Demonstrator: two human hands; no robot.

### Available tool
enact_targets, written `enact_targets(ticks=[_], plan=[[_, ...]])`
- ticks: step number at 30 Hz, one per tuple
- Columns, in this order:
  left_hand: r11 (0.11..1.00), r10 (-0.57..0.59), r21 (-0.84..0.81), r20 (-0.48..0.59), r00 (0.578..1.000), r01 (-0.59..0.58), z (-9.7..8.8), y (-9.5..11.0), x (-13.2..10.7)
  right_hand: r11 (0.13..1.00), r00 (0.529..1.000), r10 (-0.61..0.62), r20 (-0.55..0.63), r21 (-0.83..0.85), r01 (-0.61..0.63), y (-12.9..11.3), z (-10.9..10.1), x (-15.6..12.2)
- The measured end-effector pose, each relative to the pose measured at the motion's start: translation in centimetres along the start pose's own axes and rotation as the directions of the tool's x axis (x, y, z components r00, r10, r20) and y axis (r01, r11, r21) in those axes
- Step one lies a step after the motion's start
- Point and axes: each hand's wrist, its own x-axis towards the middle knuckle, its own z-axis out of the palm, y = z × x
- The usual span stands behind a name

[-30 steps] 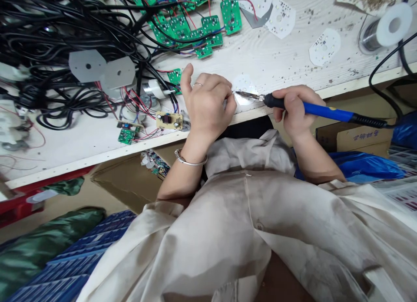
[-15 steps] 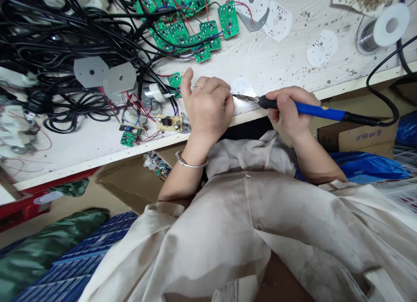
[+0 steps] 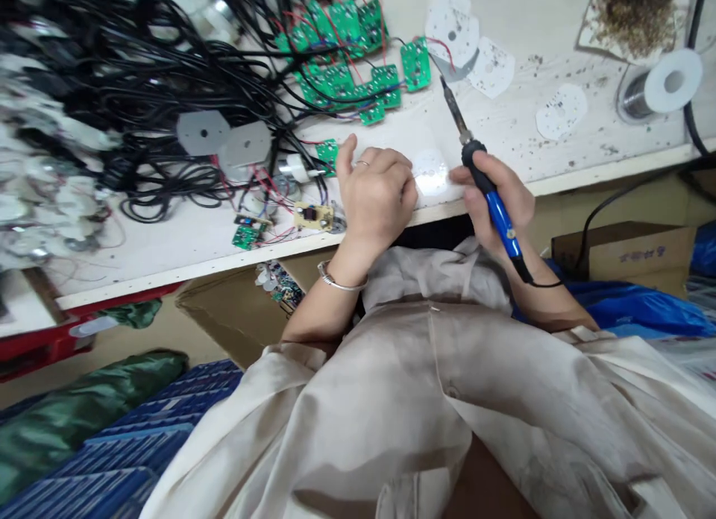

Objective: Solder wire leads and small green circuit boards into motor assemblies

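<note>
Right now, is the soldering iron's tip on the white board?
Off it. The soldering iron, in the right hand, points up the bench, its tip well away from the white board.

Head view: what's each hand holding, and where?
The right hand grips a soldering iron by the front of its handle. The left hand is at the edge of a white round circuit board; a hold cannot be told.

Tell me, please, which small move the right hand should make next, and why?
Probably the right hand should tilt the blue-handled soldering iron so its tip points down at the round white circuit board. That board lies beside the left hand's fingers, while the tip points away, towards another white board.
</note>
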Motion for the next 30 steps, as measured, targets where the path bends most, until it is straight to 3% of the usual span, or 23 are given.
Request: enact_targets(ticks=[3,9,14,17,19,21,22,23,25,27,29,30], plan=[[0.998,0.011,0.061,-0.036,0.999,-0.009,0.3,0.4,-0.2,0.992,0.992,-0.104,0.07,-0.068,0.108,0.8,0.4,0.5],[0.99,0.068,0.131,-0.059,0.996,-0.06,0.9,-0.1,0.2,0.987,0.989,-0.123,0.081,-0.092,0.13,1.8,1.0,0.5],[0.945,0.089,0.311,0.046,0.995,-0.099,0.9,1.7,-0.4,0.939,0.958,-0.286,0.023,-0.191,0.285,2.1,0.6,-0.1],[0.924,0.15,0.349,0.052,0.987,-0.158,-0.6,2.5,-1.3,0.901,0.932,-0.362,0.004,-0.257,0.351,3.1,0.4,-0.2],[0.944,0.186,0.283,-0.034,0.982,-0.169,-2.9,1.4,-2.1,0.903,0.927,-0.375,-0.023,-0.236,0.36,3.9,0.5,-0.1],[0.975,0.121,0.208,-0.215,0.969,-0.076,-6.5,-1.8,-3.1,0.907,0.924,-0.382,-0.03,-0.207,0.368,4.4,0.6,-0.2],[0.977,0.026,0.209,-0.346,0.938,0.049,-8.6,-4.2,-3.6,0.907,0.921,-0.387,-0.032,-0.192,0.374,4.5,0.6,-0.2],[0.96,-0.063,0.213,-0.472,0.88,0.183,-10.6,-7.1,-4.1,0.907,0.919,-0.393,-0.039,-0.183,0.38,4.5,0.6,-0.2],[0.891,-0.238,0.134,-0.675,0.699,0.433,-14.3,-13.4,-4.8,0.893,0.904,-0.425,-0.049,-0.185,0.41,4.2,0.6,-0.2],[0.784,-0.421,0.015,-0.722,0.549,0.621,-17.0,-19.2,-5.2,0.866,0.883,-0.468,-0.038,-0.221,0.449,3.9,0.6,0.0],[0.715,-0.486,0.006,-0.715,0.503,0.699,-18.8,-23.5,-5.0,0.837,0.861,-0.508,-0.029,-0.253,0.485,3.6,0.7,0.2],[0.716,-0.487,0.023,-0.7,0.522,0.698,-19.5,-24.9,-4.8,0.824,0.849,-0.528,-0.032,-0.263,0.502,3.4,0.7,0.3]])
